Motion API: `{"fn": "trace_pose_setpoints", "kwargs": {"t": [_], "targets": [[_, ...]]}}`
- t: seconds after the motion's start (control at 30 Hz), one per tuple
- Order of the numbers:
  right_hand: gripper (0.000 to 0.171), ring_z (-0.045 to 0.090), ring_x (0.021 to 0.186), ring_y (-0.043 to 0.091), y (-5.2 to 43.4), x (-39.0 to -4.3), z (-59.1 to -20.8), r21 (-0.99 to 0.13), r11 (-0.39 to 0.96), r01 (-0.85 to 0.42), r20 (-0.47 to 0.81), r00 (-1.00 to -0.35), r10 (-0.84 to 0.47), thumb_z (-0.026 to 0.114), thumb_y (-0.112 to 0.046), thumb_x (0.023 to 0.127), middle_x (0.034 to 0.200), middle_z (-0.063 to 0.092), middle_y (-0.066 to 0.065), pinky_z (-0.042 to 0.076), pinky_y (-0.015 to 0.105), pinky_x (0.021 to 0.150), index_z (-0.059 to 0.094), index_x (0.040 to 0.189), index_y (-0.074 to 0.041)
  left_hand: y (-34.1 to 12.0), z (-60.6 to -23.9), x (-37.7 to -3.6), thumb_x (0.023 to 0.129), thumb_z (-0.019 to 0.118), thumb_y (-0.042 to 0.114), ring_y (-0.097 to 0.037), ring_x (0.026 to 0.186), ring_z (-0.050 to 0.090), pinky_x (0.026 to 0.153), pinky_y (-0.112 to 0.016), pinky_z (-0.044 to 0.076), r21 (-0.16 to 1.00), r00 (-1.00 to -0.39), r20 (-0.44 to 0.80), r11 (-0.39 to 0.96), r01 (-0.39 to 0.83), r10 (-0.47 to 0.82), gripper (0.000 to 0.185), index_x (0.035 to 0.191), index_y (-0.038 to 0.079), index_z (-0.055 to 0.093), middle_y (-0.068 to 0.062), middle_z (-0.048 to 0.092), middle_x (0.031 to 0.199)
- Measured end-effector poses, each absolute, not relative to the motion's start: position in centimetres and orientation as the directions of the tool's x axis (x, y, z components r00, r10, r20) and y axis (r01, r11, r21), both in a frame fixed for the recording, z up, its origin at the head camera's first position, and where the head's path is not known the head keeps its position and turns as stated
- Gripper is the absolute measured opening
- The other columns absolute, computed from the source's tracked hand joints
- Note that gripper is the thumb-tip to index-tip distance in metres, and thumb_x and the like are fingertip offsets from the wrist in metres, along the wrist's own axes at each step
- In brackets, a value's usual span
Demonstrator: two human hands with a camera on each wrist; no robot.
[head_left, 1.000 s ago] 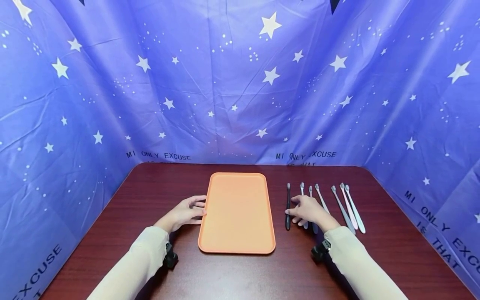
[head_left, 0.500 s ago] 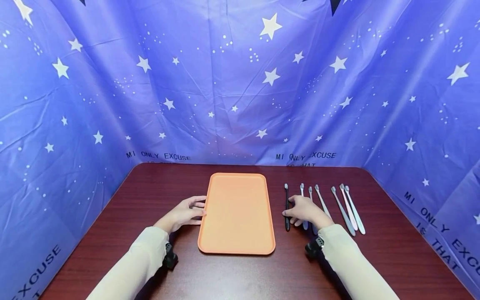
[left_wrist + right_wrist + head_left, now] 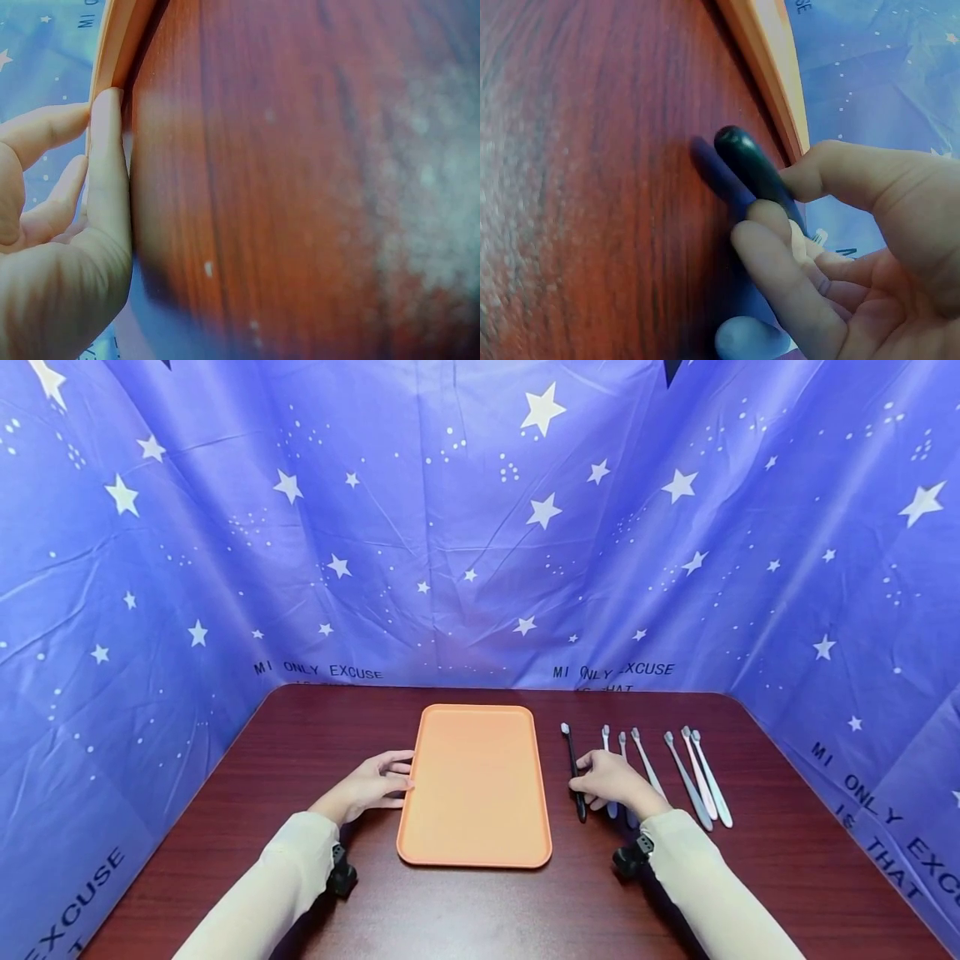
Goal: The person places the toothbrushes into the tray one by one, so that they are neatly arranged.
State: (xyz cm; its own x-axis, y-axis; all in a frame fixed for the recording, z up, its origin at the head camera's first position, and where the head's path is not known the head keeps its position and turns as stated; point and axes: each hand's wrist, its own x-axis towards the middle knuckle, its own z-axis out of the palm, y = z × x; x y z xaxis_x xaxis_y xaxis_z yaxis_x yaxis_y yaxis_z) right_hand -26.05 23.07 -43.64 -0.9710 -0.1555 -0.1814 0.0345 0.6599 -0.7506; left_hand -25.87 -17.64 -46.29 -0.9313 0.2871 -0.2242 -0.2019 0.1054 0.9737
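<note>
Right hand pinches the slim black plastic toothbrush near the lower part of its handle, thumb on one side and curled fingertips on the other; the rounded handle end stands clear of the dark red-brown wooden table, casting a shadow beneath. The brush lies between the flat rectangular orange plastic tray and the row of pale toothbrushes, just beside the tray's right rim, its bristle head tilted toward that rim. Left hand rests with relaxed, nearly straight fingers against the tray's left edge, the thumb pressed to the rim; it holds nothing.

Risks, as judged from this arrangement. The pinch sits far from the head, so the long free end may swing or droop and roll between thumb and fingertip, letting the brush slip back to the table. The remaining fingers lie over the two nearest pale brushes, and a careless lift may drag or scatter them. The head end could catch the raised tray rim if carried low. A sideways push on the tray is checked only by the left hand's light contact.
</note>
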Motion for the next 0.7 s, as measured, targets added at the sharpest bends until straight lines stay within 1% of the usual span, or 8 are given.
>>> {"fn": "trace_pose_setpoints", "kwargs": {"t": [0.1, 0.3, 0.53, 0.7], "targets": [[0.043, 0.066, 0.059, 0.021, 23.3, -26.0, -43.6, -0.781, 0.623, 0.053, -0.197, -0.966, -0.165, 0.071, -0.008, 0.086, 0.078, 0.066, 0.012, 0.061, 0.037, 0.057, 0.053, 0.118, 0.013, -17.7, -46.4, -25.9, 0.091, 0.065, -0.006, -0.023, 0.098, 0.065, 0.084, -0.047, 0.059, 0.976, -0.932, -0.216, 0.101, -0.194, 0.29, 0.065, 0.15, -0.003, 0.038, -0.022, 0.053, 0.127], [0.047, 0.065, 0.064, 0.02, 23.4, -25.9, -43.1, -0.836, 0.545, 0.066, -0.211, -0.955, -0.209, 0.072, -0.011, 0.09, 0.086, 0.064, 0.013, 0.061, 0.037, 0.058, 0.047, 0.125, 0.011, -17.8, -46.3, -25.9, 0.092, 0.065, -0.004, -0.024, 0.099, 0.065, 0.085, -0.046, 0.058, 0.976, -0.932, -0.213, 0.115, -0.187, 0.292, 0.064, 0.15, -0.003, 0.038, -0.023, 0.052, 0.128], [0.055, 0.067, 0.064, 0.02, 22.7, -26.3, -42.7, -0.884, 0.462, 0.074, -0.225, -0.933, -0.281, 0.072, -0.016, 0.091, 0.088, 0.065, 0.013, 0.061, 0.035, 0.057, 0.045, 0.132, 0.009, -17.8, -46.2, -25.8, 0.092, 0.066, -0.002, -0.024, 0.1, 0.065, 0.085, -0.045, 0.058, 0.974, -0.932, -0.217, 0.126, -0.188, 0.292, 0.065, 0.15, -0.002, 0.038, -0.022, 0.052, 0.129], [0.056, 0.067, 0.064, 0.019, 21.8, -26.1, -42.5, -0.908, 0.411, 0.087, -0.235, -0.916, -0.326, 0.07, -0.017, 0.094, 0.088, 0.065, 0.013, 0.059, 0.031, 0.053, 0.042, 0.136, 0.007, -17.8, -46.2, -25.8, 0.092, 0.066, -0.001, -0.024, 0.101, 0.064, 0.086, -0.045, 0.058, 0.974, -0.929, -0.215, 0.131, -0.184, 0.301, 0.065, 0.151, -0.001, 0.037, -0.023, 0.051, 0.13]]}}
